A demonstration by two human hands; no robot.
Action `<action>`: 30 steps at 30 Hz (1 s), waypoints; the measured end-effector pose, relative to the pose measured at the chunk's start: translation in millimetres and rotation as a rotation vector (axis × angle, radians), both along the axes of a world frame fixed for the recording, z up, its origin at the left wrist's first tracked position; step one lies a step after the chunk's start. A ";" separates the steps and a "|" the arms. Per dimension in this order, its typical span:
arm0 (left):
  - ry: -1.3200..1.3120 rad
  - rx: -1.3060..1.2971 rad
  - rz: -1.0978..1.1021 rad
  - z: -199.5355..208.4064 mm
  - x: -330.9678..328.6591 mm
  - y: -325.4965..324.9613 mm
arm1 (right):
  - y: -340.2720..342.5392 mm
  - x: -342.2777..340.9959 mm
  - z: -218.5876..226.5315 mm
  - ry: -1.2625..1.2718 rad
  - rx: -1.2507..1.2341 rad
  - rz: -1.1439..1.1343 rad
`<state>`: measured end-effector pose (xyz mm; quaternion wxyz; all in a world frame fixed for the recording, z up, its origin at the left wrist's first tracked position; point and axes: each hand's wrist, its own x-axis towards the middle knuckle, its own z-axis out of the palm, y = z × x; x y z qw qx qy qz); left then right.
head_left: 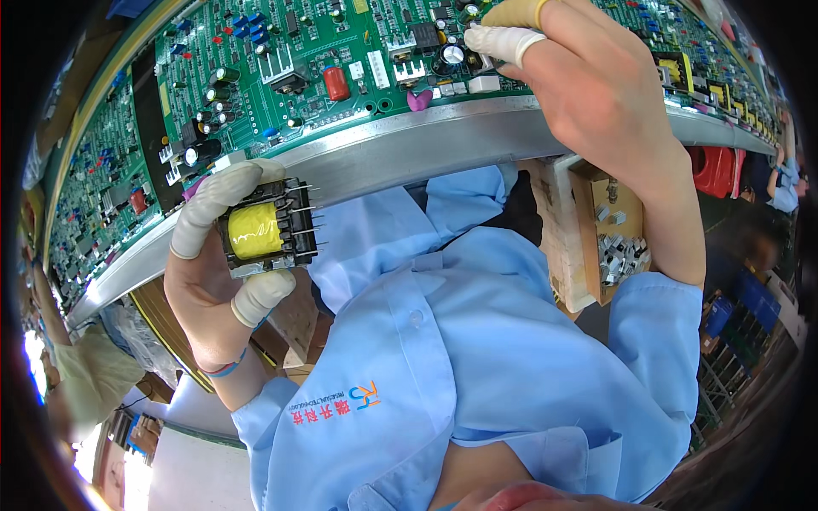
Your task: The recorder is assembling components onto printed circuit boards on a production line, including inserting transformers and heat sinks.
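The left hand (203, 285) pinches a black-framed, yellow-wrapped transformer (256, 232) between white-covered fingers (217, 194), near the green circuit board (339, 44) — best held by its sides, metal pins (305, 209) untouched. The right hand's (592, 98) fingers bunch at the board — whether gripping anything, I cannot tell.

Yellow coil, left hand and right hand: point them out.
Yellow coil (256, 231): head view, on its wrap.
Left hand (198, 285): head view, on its bare middle.
Right hand (592, 89): head view, on its bare back.
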<state>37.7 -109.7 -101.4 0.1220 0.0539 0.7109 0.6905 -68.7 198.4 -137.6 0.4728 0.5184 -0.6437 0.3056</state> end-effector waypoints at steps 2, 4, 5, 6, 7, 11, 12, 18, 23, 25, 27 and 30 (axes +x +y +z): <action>0.013 -0.014 -0.003 -1.7 -0.4 -1.2 | 4.0 5.1 3.5 -0.019 0.097 -0.071; 0.029 -0.027 -0.013 -2.4 -2.1 -0.7 | 6.4 3.8 0.2 -0.014 0.074 -0.064; 0.033 -0.023 -0.018 -2.6 -2.5 -0.1 | 7.2 3.6 -1.4 -0.010 0.050 -0.050; 0.033 -0.024 -0.012 -1.6 -1.3 -1.0 | 3.3 12.7 16.0 -0.012 0.042 -0.041; 0.035 -0.027 -0.006 -3.2 0.2 -2.5 | -2.2 31.3 49.9 -0.399 0.272 -0.153; 0.071 -0.038 -0.067 3.5 -9.8 10.8 | 15.5 5.5 2.4 0.034 0.087 -0.083; 0.056 -0.044 -0.061 4.2 -9.0 10.4 | 8.6 15.4 19.8 0.037 0.079 -0.073; 0.104 0.052 -0.159 5.3 -16.9 26.7 | 15.2 4.5 11.2 0.195 0.258 -0.193; 0.113 0.084 -0.238 3.1 -17.8 30.0 | 9.9 11.4 14.0 0.191 0.260 -0.230; 0.114 0.096 -0.245 0.9 -17.2 29.5 | 5.9 8.3 11.9 0.267 0.266 -0.274; 0.125 0.080 -0.260 -0.5 -18.1 29.5 | 4.4 -4.3 2.6 0.336 0.198 -0.224; 0.147 0.062 -0.255 -0.8 -15.1 24.8 | -7.0 35.2 56.8 -0.102 0.367 -0.268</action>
